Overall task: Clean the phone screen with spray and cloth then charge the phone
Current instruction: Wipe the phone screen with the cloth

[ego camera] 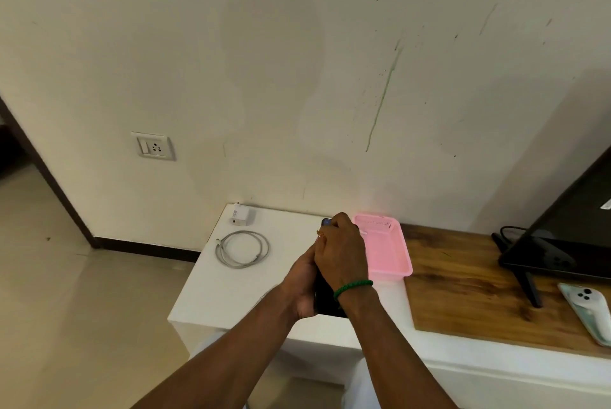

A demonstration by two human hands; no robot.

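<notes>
So the left hand cradles the dark phone above the white worktop, steadying it while the right hand closes over its top. Probably wiping. Charger and cable wait nearby, close to the wall socket.

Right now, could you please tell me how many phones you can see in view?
2. A dark phone is held in both hands above the white counter; a pale phone lies camera-side up on the wooden top at far right. Others may be hidden.
</notes>
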